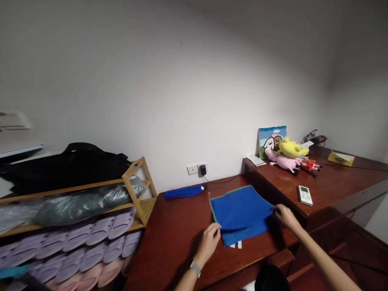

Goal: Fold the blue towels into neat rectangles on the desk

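A blue cloth (pixel 241 212) with a thin green edge lies flat on the dark wooden table (pixel 169 238). My left hand (pixel 209 238), with a watch on its wrist, pinches the cloth's near left corner. My right hand (pixel 285 217) grips the cloth's right edge. Two small white tags (pixel 236 245) stick out from under the cloth's near edge.
A rolled blue item (pixel 183 192) lies by the wall socket with a plugged charger (pixel 202 169). A raised wooden platform (pixel 333 186) to the right carries a white remote (pixel 304 195), plush toys (pixel 289 155) and a small picture. A wooden rack (pixel 136 194) with purple and pink slippers stands left.
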Demonstrator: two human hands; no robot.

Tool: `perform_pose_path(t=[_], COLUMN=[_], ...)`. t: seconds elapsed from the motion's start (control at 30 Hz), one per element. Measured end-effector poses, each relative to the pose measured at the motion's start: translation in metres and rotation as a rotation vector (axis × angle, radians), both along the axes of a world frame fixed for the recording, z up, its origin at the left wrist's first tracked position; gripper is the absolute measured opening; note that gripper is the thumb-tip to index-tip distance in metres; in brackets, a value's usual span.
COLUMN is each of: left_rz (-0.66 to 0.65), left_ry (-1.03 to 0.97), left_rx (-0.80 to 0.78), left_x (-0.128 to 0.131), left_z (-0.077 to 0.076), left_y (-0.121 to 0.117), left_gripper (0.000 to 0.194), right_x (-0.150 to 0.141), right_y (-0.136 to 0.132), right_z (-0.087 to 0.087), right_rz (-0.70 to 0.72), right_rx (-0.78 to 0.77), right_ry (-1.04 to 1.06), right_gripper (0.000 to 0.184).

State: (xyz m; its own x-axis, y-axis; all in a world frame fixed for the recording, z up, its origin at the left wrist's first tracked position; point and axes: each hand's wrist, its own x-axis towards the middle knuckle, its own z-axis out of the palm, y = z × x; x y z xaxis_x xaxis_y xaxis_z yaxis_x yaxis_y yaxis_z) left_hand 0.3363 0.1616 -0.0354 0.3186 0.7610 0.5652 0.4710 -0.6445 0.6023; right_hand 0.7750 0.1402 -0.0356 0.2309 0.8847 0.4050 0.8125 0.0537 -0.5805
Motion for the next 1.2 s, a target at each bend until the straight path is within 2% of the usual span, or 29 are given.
perform_pose_path(t=[0.07, 0.1, 0.17, 0.37, 0.47, 0.63, 0.7, 0.8, 0.87, 0.97, 1.1, 1.2], left_rz=[0.004, 0.024, 0.066, 0.104, 0.081, 0.048, 0.031, -0.004, 0.014, 0.132, 0.376, 0.541], left_ry=[0.141, 0.183, 0.224, 0.185, 0.231, 0.363, 0.397, 0.452, 0.481, 0.516, 0.581, 0.637], left_rx=[-0.009, 0.007, 0.051, 0.156, 0.168, 0.164, 0.156, 0.167, 0.173, 0.155, 0.084, 0.035], left_x=[-0.003, -0.004, -0.007, -0.008, -0.008, -0.009, -0.010, -0.020, -0.035, -0.076, -0.161, -0.222], left_z=[-0.045, -0.061, -0.076, -0.060, -0.066, -0.079, -0.080, -0.081, -0.082, -0.085, -0.088, -0.094], left_y=[-0.013, -0.017, -0.020, -0.019, -0.026, -0.035, -0.037, -0.039, -0.037, -0.021, 0.018, 0.041], left_gripper=[0.031, 0.033, 0.034, 0.033, 0.035, 0.039, 0.042, 0.047, 0.044, 0.035, 0.039, 0.045], right_x=[-0.009, -0.012, -0.013, -0.001, 0.000, 0.000, 0.000, -0.010, -0.031, -0.084, -0.163, -0.195], right_y=[-0.015, -0.019, -0.023, -0.021, -0.028, -0.039, -0.038, -0.030, -0.021, -0.008, 0.007, 0.017], right_z=[-0.039, -0.051, -0.061, -0.058, -0.073, -0.101, -0.103, -0.096, -0.087, -0.076, -0.075, -0.085], right_rz=[-0.004, -0.009, -0.027, -0.082, -0.112, -0.037, -0.085, -0.190, -0.207, -0.122, -0.036, -0.082], right_rx=[-0.042, -0.051, -0.056, 0.058, 0.044, -0.095, -0.131, -0.154, -0.136, -0.131, -0.268, -0.423], right_ry=[0.016, 0.022, 0.040, 0.067, 0.063, -0.020, -0.107, -0.300, -0.399, -0.429, -0.381, -0.375], right_gripper=[0.018, 0.019, 0.022, 0.030, 0.029, 0.032, 0.035, 0.037, 0.039, 0.045, 0.053, 0.060])
